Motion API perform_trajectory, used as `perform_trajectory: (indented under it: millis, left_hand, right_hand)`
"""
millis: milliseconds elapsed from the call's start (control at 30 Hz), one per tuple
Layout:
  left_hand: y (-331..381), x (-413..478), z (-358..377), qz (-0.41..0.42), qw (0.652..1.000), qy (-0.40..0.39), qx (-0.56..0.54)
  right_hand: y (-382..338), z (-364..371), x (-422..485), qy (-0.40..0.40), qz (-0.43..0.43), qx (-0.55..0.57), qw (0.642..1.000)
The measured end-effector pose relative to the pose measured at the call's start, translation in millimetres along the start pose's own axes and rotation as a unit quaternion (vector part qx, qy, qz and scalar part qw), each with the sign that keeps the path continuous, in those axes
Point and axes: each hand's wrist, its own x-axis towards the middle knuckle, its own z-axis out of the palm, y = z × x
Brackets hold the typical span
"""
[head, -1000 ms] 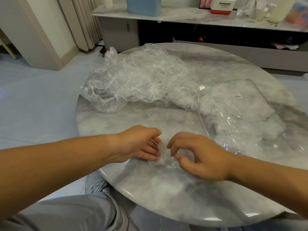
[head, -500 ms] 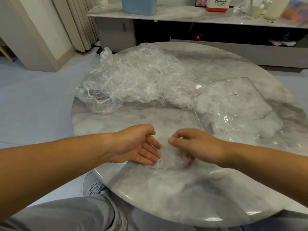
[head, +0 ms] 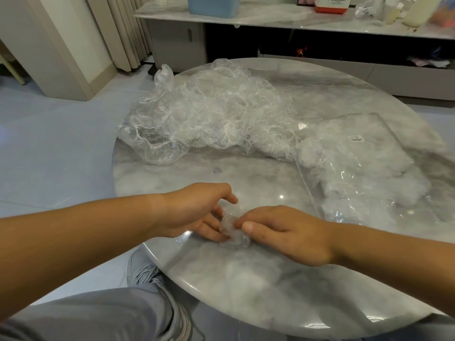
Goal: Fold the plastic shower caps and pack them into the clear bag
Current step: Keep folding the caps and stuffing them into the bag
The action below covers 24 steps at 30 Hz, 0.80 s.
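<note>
Pinched between curled left hand [head: 194, 212] and right hand [head: 285, 233]: small crumpled clear plastic shower cap [head: 231, 223], over round grey marble table [head: 246, 279]. Lay beyond: tangled cap heap [head: 209, 119].

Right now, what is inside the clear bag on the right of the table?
Inside the clear bag lie whitish bunched shower caps, seen through the plastic. Their number cannot be told: the upper ones cover the rest.

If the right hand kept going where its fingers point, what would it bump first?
The right hand points left, at the folded shower cap it is pinching. Just past that it would likely meet the left hand, which holds the cap too, though depth is hard to judge.
</note>
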Motion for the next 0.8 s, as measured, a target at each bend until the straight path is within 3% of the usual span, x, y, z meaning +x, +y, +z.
perform_trajectory:
  millis: [167, 400, 500, 600, 667, 733, 800]
  left_hand:
    - [0, 3, -18, 0.017, 0.982, 0.109, 0.154]
    - [0, 4, -15, -0.005, 0.990, 0.025, 0.139]
    - [0, 5, -9, -0.001, 0.995, 0.028, 0.092]
    - [4, 0, -6, 0.025, 0.999, 0.019, 0.010]
    - [10, -5, -4, 0.056, 0.997, 0.007, -0.044]
    - [17, -9, -1, 0.086, 0.993, -0.002, -0.082]
    - [25, -12, 7, 0.117, 0.987, -0.016, -0.107]
  right_hand:
    - [-3, 5, 1, -0.063, -0.024, -0.122, 0.990]
    - [-3, 9, 1, -0.088, -0.011, -0.148, 0.985]
    - [-4, 2, -3, -0.044, -0.001, -0.043, 0.998]
    - [-1, -6, -4, 0.146, 0.017, 0.083, 0.986]
    - [3, -15, -4, 0.222, 0.046, 0.113, 0.967]
    - [4, -23, -7, 0.209, 0.093, 0.217, 0.949]
    - [5, -31, -15, 0.168, 0.121, 0.362, 0.909]
